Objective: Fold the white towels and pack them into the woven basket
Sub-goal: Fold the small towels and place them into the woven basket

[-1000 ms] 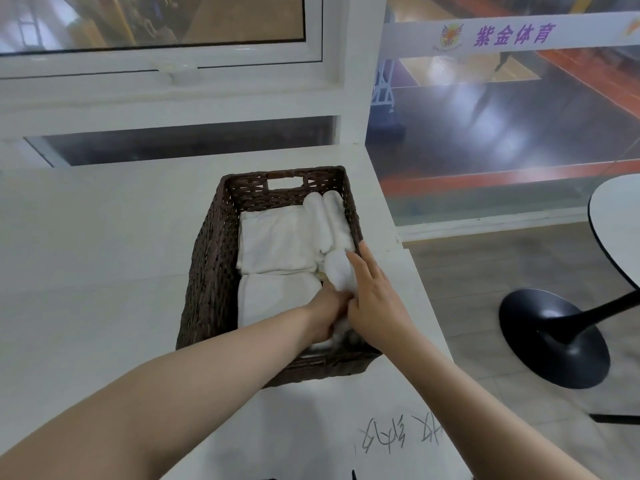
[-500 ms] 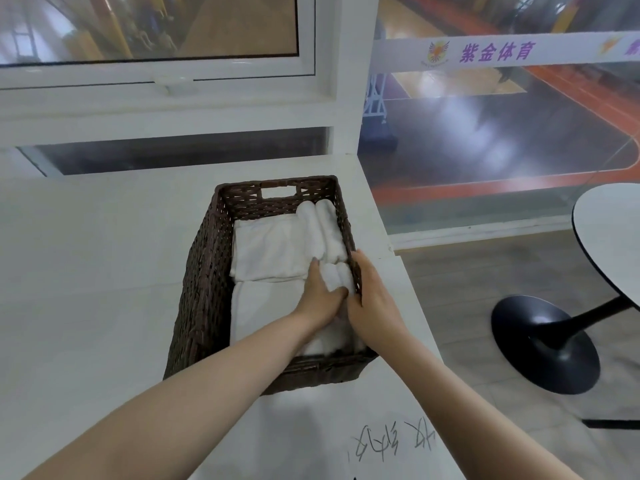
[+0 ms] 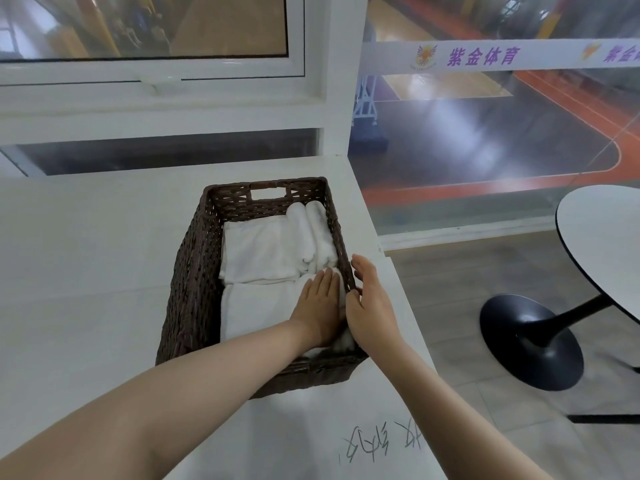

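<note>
Head view, left hand flat on towel in basket, right hand fingers straight against rim

A single head-worn camera looks forward and down from close above the white worktop. The woven basket sits centre-frame, a window at 12 o'clock.

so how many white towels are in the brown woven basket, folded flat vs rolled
folded flat white towels: 2
rolled white towels: 3, the third lying under the left hand
total: 5, all in the brown woven basket
</note>
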The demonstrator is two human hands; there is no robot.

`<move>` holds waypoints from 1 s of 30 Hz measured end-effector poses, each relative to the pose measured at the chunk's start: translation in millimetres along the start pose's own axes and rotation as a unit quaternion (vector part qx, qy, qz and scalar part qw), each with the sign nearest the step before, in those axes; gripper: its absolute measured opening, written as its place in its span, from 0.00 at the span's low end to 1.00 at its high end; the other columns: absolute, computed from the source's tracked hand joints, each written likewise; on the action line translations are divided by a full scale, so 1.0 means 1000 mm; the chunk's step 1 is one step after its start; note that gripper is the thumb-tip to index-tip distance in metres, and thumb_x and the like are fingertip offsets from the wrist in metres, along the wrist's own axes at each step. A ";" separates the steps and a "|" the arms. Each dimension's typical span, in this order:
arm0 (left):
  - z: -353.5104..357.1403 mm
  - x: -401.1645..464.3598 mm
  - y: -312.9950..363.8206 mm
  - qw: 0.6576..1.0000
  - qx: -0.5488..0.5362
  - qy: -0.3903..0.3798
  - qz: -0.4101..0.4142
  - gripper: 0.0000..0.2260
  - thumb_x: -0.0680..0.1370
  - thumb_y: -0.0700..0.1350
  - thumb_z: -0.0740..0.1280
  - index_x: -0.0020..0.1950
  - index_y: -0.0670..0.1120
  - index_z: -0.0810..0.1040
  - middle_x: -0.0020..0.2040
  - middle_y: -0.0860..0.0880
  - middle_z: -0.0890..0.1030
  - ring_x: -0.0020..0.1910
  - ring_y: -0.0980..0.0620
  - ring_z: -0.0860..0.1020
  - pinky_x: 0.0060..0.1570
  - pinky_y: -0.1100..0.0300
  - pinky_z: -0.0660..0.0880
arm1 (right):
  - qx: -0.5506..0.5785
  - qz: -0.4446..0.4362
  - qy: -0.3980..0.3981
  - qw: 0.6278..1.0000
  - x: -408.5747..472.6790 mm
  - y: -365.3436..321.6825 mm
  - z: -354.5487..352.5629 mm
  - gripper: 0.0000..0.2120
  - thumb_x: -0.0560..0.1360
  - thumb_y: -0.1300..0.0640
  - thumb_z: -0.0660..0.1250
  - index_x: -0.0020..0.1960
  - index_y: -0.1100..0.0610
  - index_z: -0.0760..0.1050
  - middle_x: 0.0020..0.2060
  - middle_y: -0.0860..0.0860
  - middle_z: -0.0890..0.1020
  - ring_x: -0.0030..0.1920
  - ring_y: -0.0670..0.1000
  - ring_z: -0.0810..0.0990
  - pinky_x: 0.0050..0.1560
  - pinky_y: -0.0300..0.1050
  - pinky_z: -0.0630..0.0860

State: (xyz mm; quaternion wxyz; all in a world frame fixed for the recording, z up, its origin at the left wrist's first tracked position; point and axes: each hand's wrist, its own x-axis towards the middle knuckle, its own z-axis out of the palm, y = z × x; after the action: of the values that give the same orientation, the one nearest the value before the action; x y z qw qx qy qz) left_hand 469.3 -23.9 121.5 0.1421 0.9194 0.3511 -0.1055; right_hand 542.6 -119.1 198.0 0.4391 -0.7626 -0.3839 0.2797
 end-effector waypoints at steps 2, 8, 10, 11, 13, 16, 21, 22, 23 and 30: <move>-0.008 -0.004 -0.007 0.999 -0.049 0.016 0.011 0.33 0.82 0.53 0.55 0.80 0.39 0.43 0.81 0.42 0.44 0.80 0.45 0.42 0.77 0.50 0.44 | -0.016 -0.009 0.003 1.000 0.000 0.001 0.000 0.29 0.77 0.67 0.53 0.75 0.48 0.60 0.71 0.43 0.68 0.71 0.42 0.66 0.68 0.37 0.63; -0.059 -0.050 -0.034 0.977 -0.197 0.081 -0.005 0.31 0.82 0.50 0.59 0.80 0.46 0.49 0.81 0.46 0.47 0.80 0.49 0.43 0.77 0.53 0.42 | -0.065 -0.026 -0.005 0.998 0.001 0.004 -0.001 0.28 0.77 0.64 0.55 0.75 0.47 0.61 0.70 0.44 0.70 0.69 0.47 0.69 0.70 0.46 0.67; -0.073 -0.078 -0.051 0.973 -0.199 0.112 -0.019 0.28 0.82 0.50 0.59 0.80 0.47 0.54 0.81 0.48 0.50 0.79 0.50 0.44 0.77 0.55 0.42 | -0.115 -0.052 -0.021 0.992 0.000 0.001 -0.001 0.29 0.77 0.65 0.55 0.76 0.49 0.60 0.73 0.45 0.67 0.71 0.47 0.66 0.70 0.40 0.63; -0.076 -0.092 -0.062 0.972 -0.189 0.133 -0.029 0.26 0.82 0.51 0.58 0.79 0.48 0.57 0.81 0.48 0.52 0.79 0.50 0.45 0.76 0.55 0.42 | -0.140 -0.067 -0.031 0.987 0.000 -0.001 -0.001 0.30 0.77 0.66 0.55 0.76 0.50 0.59 0.74 0.45 0.65 0.73 0.47 0.64 0.69 0.39 0.61; -0.080 -0.119 -0.083 0.969 -0.162 0.180 -0.053 0.26 0.79 0.54 0.54 0.76 0.48 0.64 0.79 0.49 0.58 0.79 0.49 0.49 0.76 0.54 0.43 | -0.192 -0.081 -0.056 0.976 0.000 -0.005 0.001 0.30 0.77 0.65 0.56 0.77 0.50 0.57 0.78 0.47 0.57 0.75 0.49 0.60 0.69 0.43 0.63; -0.072 -0.159 -0.115 0.951 -0.166 0.242 -0.101 0.23 0.78 0.54 0.57 0.73 0.49 0.69 0.77 0.51 0.63 0.78 0.50 0.53 0.77 0.53 0.49 | -0.277 -0.079 -0.079 0.954 0.001 -0.006 0.006 0.29 0.77 0.65 0.56 0.76 0.49 0.59 0.79 0.48 0.48 0.76 0.53 0.59 0.66 0.50 0.70; -0.023 -0.216 -0.151 0.877 -0.330 0.286 -0.202 0.17 0.80 0.46 0.63 0.69 0.50 0.73 0.66 0.56 0.73 0.68 0.54 0.68 0.69 0.57 0.64 | -0.323 -0.058 -0.078 0.941 0.005 -0.003 0.009 0.25 0.77 0.64 0.57 0.72 0.52 0.65 0.79 0.46 0.45 0.74 0.54 0.62 0.64 0.51 0.72; -0.012 -0.225 -0.153 0.864 -0.349 0.284 -0.224 0.16 0.80 0.46 0.63 0.68 0.49 0.73 0.64 0.56 0.75 0.65 0.55 0.70 0.66 0.56 0.67 | -0.330 -0.057 -0.077 0.939 0.006 -0.003 0.010 0.25 0.77 0.64 0.57 0.73 0.53 0.64 0.79 0.46 0.44 0.73 0.55 0.64 0.64 0.52 0.72; -0.003 -0.233 -0.154 0.852 -0.366 0.283 -0.245 0.14 0.80 0.46 0.64 0.66 0.48 0.75 0.61 0.56 0.76 0.62 0.55 0.72 0.63 0.56 0.69 | -0.341 -0.060 -0.075 0.935 0.007 -0.003 0.011 0.26 0.77 0.64 0.57 0.74 0.53 0.63 0.79 0.46 0.44 0.72 0.56 0.65 0.62 0.53 0.73; 0.037 -0.262 -0.151 0.748 -0.538 0.087 -0.379 0.19 0.82 0.60 0.55 0.53 0.48 0.77 0.49 0.48 0.84 0.50 0.49 0.80 0.57 0.51 0.74 | -0.334 -0.069 -0.045 0.939 0.002 -0.004 0.014 0.27 0.76 0.64 0.57 0.74 0.53 0.63 0.80 0.48 0.49 0.70 0.58 0.69 0.59 0.53 0.73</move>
State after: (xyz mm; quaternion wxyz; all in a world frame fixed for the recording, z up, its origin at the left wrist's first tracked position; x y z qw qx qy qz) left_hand 172.4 -90.0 135.2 0.5305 0.4878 0.6799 0.1358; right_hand 531.9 -110.5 194.8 0.1596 -0.8237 -0.5261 0.1387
